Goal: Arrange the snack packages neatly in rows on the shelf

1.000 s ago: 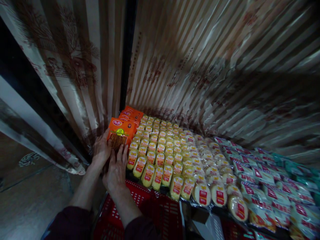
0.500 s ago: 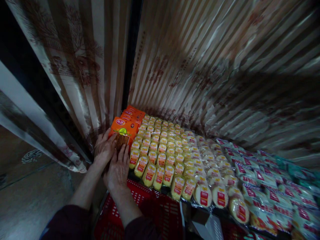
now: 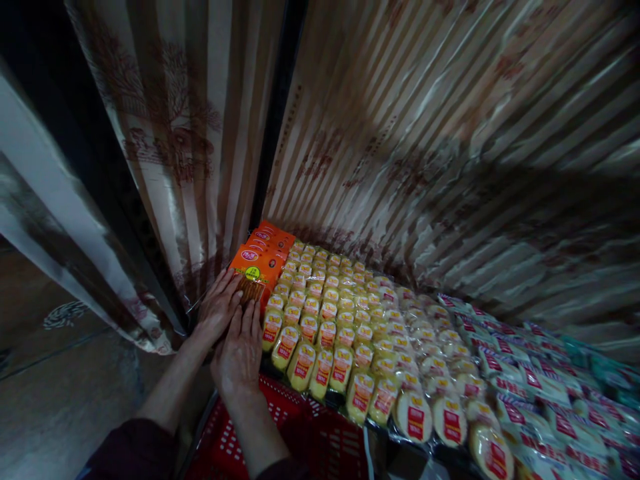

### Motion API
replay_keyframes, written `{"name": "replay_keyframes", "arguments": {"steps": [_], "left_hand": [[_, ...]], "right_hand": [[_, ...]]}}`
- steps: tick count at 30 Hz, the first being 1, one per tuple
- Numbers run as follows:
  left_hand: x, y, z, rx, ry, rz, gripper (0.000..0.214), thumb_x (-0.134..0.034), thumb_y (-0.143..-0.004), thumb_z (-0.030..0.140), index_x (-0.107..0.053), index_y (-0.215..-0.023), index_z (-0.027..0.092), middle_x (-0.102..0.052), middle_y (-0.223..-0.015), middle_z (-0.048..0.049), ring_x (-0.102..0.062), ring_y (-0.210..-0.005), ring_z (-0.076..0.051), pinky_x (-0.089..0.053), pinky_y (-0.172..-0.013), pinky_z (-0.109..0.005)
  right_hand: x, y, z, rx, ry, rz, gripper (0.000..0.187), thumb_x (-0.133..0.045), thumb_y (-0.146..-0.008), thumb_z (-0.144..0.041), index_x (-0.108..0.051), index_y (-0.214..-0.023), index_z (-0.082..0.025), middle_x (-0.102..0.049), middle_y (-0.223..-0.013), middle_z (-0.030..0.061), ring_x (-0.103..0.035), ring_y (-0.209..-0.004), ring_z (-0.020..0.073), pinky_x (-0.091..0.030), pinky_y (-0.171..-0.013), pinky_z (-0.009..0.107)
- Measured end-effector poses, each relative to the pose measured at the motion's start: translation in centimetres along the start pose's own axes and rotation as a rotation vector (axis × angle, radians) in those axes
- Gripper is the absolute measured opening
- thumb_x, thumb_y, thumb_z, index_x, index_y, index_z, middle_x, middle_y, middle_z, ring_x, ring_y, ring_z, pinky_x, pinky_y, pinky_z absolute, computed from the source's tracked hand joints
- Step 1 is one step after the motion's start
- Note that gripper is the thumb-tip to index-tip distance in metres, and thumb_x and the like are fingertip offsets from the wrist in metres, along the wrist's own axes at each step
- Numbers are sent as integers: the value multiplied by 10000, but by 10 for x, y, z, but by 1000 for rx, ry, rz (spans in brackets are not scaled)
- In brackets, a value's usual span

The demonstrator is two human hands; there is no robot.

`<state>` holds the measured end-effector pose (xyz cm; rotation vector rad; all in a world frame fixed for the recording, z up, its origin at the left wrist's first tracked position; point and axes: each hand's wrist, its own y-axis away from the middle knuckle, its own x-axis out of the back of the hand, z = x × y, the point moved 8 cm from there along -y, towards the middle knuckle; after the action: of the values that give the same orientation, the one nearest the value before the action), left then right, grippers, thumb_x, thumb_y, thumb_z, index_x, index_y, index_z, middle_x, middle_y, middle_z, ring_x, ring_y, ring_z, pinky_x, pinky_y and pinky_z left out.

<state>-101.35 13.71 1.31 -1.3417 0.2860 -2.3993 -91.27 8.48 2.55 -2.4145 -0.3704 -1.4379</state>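
Note:
An orange snack packet [image 3: 269,265] with a pink-and-white logo and a picture of brown sticks lies at the front of a row of like packets. My left hand [image 3: 219,308] rests on its lower left side with the fingers stretched out. Close beside it, my right hand [image 3: 239,357] lies with straight fingers on the packet's lower edge. Both hands look open, though the thumbs and undersides are hidden. To the right of the packets stand several rows of small wrapped cakes [image 3: 303,365] with red-and-yellow labels.
A red plastic basket [image 3: 280,407] sits below the shelf front. White-and-red bags [image 3: 530,380] fill the right side. Striped printed sheeting [image 3: 400,120] hangs behind, and a dark metal post [image 3: 280,100] stands in the corner. Tiled floor [image 3: 75,400] shows at lower left.
The view has shifted slightly, so the goods sit a little lower and further right. My hands stay on the orange packet, now nearer its lower end.

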Motion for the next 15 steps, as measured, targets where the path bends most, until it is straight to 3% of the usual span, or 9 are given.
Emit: {"name": "replay_keyframes", "arguments": {"steps": [8, 15], "left_hand": [[0, 0, 4, -25, 6, -27, 482, -335, -960, 354, -502, -1343, 113, -414, -1467, -104, -287, -1405, -214, -280, -1150, -404], [-3, -1, 0, 17, 38, -7, 474, -418, -919, 356, -502, -1341, 155, -422, -1464, -94, -319, -1392, -220, -298, -1140, -412]], "right_hand": [[4, -2, 0, 49, 3, -25, 676, -514, -770, -108, -368, -1417, 22, -270, -1501, 265, -196, -1425, 366, -280, -1135, 535], [22, -13, -3, 60, -7, -153, 674, -473, -771, -69, -335, -1418, 61, -205, -1524, 268, -161, -1433, 350, -273, -1155, 499]]}}
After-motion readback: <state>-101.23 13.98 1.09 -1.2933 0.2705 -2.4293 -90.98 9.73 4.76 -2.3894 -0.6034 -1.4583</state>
